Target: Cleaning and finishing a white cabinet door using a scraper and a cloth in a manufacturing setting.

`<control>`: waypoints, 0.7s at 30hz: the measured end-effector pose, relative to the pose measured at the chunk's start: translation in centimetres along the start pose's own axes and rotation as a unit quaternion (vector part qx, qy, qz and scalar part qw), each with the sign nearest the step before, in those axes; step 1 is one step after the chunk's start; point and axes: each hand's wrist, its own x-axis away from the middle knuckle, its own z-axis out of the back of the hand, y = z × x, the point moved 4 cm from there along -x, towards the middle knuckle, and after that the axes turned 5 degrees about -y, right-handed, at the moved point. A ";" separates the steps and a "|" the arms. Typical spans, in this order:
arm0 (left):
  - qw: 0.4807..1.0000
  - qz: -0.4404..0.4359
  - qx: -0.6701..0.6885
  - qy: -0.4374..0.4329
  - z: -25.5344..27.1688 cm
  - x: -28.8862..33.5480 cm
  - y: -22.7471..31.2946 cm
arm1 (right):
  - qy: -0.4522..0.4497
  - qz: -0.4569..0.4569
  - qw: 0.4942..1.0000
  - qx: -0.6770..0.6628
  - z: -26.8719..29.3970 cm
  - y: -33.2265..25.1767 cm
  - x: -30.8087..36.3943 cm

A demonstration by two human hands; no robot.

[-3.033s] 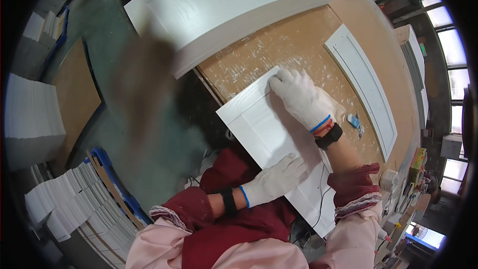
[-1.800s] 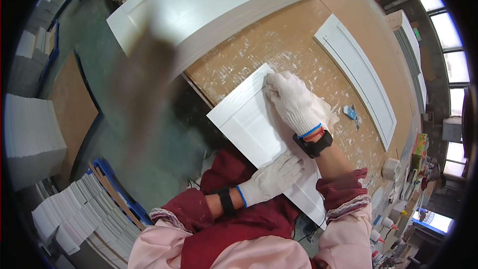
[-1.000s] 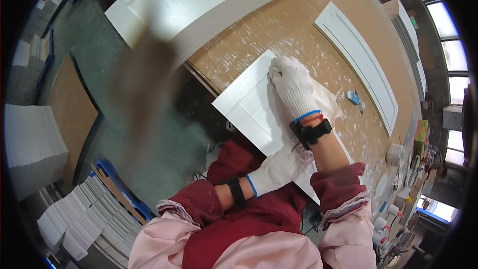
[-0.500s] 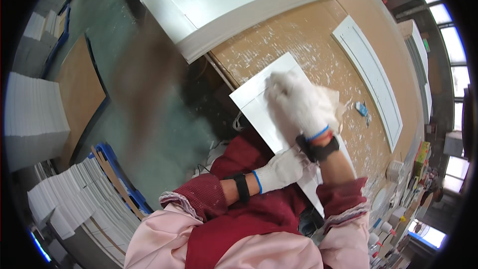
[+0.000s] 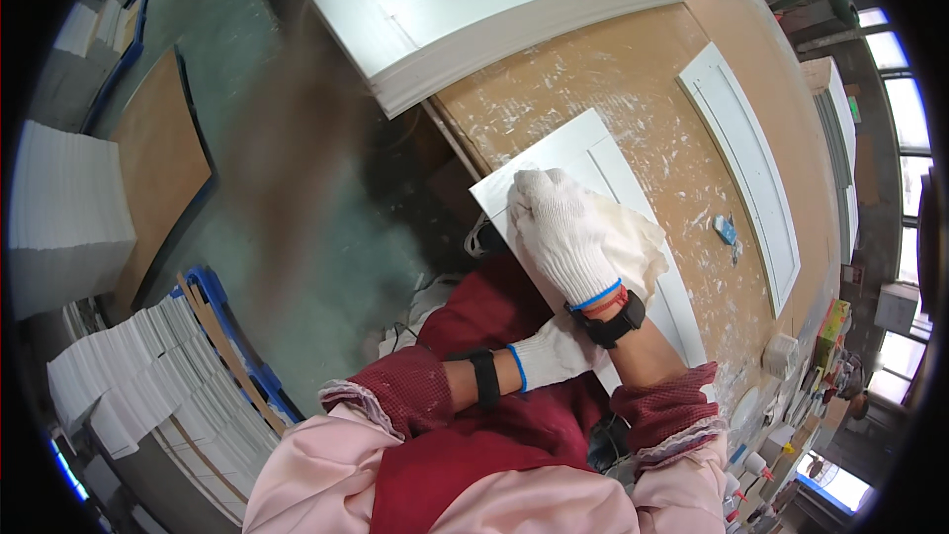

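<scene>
Brown, white-flecked surface (image 5: 573,79) is overhung by a white rectangular framed panel (image 5: 581,146). Left white-gloved hand (image 5: 554,352): fingers hidden, state indeterminable. Right white-gloved hand (image 5: 563,235), fingers clamped on cream cloth (image 5: 638,243), has been shifted to the panel's left edge, apparently now being worked.

Left fingers (image 5: 581,351) partly hidden behind right wrist (image 5: 621,322)

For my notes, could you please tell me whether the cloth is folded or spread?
Neither; the cloth is bunched, creases and an uneven edge showing beside the right hand; the rest is hidden.
</scene>
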 end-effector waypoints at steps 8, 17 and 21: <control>0.998 0.036 0.037 -0.041 0.1 -0.6 0.3 | -0.028 -0.030 0.998 -0.049 1.3 1.0 -0.2; 0.995 0.047 0.063 -0.058 -1.3 0.0 -0.1 | -0.110 0.022 0.992 0.066 1.0 -2.6 -0.6; 0.961 0.127 0.059 -0.238 0.8 -1.3 0.6 | -0.017 -0.016 0.999 0.033 0.7 -0.1 -1.4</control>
